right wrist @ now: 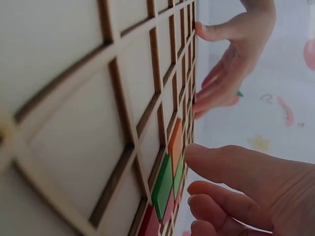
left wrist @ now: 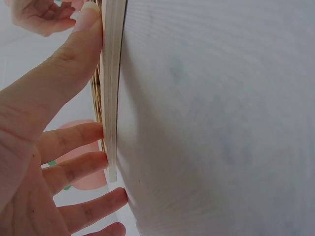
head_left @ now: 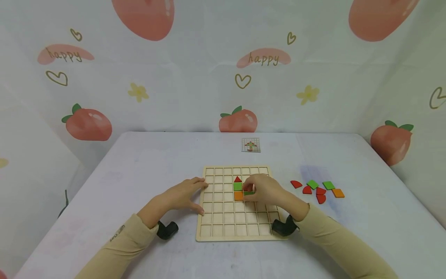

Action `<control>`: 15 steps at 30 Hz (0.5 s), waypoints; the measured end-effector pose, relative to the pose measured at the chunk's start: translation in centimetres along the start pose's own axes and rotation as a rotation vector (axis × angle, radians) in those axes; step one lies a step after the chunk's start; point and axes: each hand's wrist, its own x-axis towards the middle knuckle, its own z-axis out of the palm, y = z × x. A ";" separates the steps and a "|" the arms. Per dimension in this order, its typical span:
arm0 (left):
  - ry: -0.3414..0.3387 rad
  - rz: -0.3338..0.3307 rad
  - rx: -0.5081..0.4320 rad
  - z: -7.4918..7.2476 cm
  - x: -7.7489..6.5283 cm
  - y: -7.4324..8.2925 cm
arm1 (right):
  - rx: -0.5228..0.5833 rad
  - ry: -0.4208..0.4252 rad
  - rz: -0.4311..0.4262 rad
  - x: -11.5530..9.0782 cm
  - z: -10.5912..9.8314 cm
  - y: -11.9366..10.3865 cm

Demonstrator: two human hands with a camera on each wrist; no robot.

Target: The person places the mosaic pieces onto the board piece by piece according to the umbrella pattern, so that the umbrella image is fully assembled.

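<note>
Table (head_left: 160, 155) whitish, peach-print backdrop (head_left: 195, 89) behind; left grip (head_left: 179, 195) spread against board (head_left: 228, 230), right grip (head_left: 263, 189) parted by green tile (right wrist: 163, 183), both empty.

Two arms on my feed, both in from the near edge, angled toward each other. Left forearm (head_left: 116, 246) sleeved, bare past the cuff; right forearm (head_left: 343, 240) same. Left hand (head_left: 181, 194): reaching forward and inward, thumb (left wrist: 59, 73) stretched well away from the fingers, fingers (left wrist: 83, 214) nearly straight and spread in my left wrist view. Right hand (head_left: 263, 189): crossing inward from its wrist (head_left: 296, 206), back up, knuckles bent, fingers loosely curled. Right wrist view: I get its thumb (right wrist: 224, 164) straight above the other fingers, gap between the tips. Hands well apart.
</note>
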 end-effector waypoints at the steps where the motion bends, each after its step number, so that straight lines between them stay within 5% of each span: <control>1: 0.001 0.005 0.007 0.0 0.0 0.0 | 0.012 0.003 0.003 -0.1 -0.2 0.2; 15: 0.002 -0.002 0.013 0.1 0.0 -0.1 | 0.085 0.103 0.093 -2.8 -3.4 4.6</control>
